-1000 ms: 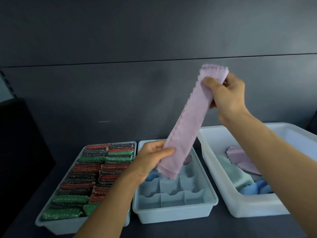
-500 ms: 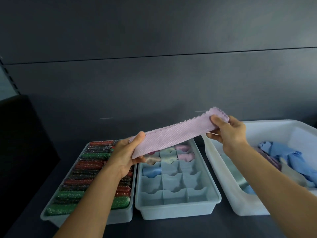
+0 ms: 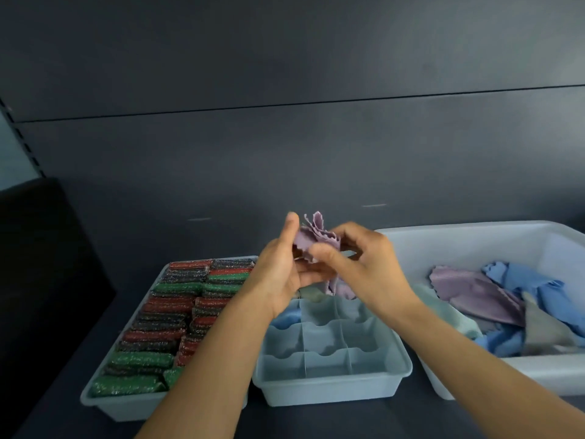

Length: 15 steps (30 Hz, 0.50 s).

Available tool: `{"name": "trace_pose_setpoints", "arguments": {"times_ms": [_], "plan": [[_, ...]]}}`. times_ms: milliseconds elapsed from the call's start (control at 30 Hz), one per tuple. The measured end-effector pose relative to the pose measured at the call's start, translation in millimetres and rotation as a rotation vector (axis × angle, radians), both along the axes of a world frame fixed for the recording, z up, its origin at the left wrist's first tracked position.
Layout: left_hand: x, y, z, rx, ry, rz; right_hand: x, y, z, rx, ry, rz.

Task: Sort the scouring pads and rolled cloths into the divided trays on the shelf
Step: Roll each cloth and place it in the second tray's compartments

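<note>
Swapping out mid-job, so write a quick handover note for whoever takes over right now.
Left hand and right hand both grip the lilac cloth, bunched above the divided tray.
Done: scouring pads fill the pad tray; a blue cloth sits in one cell.
To do: seat the lilac cloth, then roll the loose cloths from the white bin; near cells are empty.
</note>
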<state>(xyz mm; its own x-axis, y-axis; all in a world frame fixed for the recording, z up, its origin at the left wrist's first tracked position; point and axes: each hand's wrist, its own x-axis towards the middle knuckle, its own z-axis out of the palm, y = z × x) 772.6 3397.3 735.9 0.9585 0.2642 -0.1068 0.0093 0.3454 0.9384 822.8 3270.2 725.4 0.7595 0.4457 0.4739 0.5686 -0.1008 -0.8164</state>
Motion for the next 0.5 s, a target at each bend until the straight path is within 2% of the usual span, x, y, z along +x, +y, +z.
{"name": "trace_pose_setpoints", "arguments": {"times_ms": [100, 200, 267, 333, 400, 500], "plan": [[-1, -1, 3, -0.062, -0.040, -0.070, 1, -1, -3, -0.132, -0.040, -0.029], [-2, -2, 2, 0.168, -0.064, 0.008, 12, 0, 1, 0.043, -0.029, -0.132], [-4, 2, -1, 0.406, -0.120, 0.133, 24, -3, 8, 0.213, 0.110, -0.151], [-4, 10, -9, 0.512, -0.114, 0.180, 34, -8, 16, 0.348, 0.364, -0.036], [-4, 17, -20, 0.450, -0.079, 0.040, 39, -11, 23, 0.396, 0.555, 0.094], [-3, 8, -34, 0.290, -0.101, -0.187, 40, -10, 32, 0.406, 0.634, 0.168]]}}
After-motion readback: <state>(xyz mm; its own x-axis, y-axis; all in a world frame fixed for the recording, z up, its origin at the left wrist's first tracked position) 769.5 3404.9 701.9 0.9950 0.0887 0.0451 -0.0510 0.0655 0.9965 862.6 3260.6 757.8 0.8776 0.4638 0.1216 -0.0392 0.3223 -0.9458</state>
